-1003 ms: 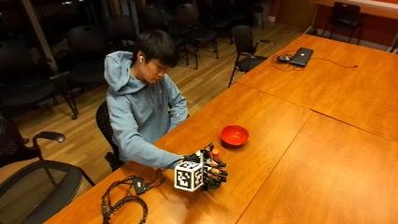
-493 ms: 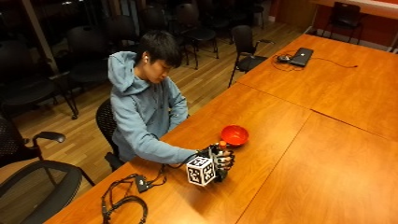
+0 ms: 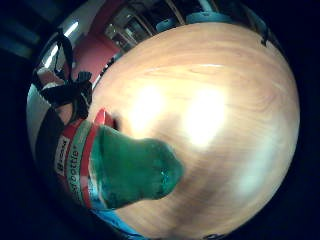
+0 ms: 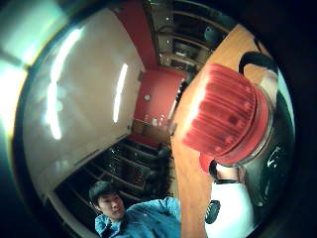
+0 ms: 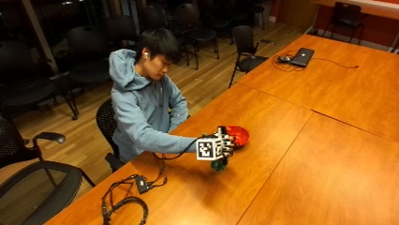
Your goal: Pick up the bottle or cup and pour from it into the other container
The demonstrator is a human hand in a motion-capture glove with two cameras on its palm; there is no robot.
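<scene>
Bottle (image 5: 218,163), green with a red cap (image 4: 225,115), sits in my gloved right hand (image 5: 223,146), fingers wrapped round it, lifted off the wooden worktop (image 5: 299,140) just beside the red bowl (image 5: 239,134). Its green base (image 3: 137,170) points toward the worktop.

Light: dim, warm | Glare: bright patches on table (image 3: 200,120) | Ceiling strips flare | Room behind dark
</scene>
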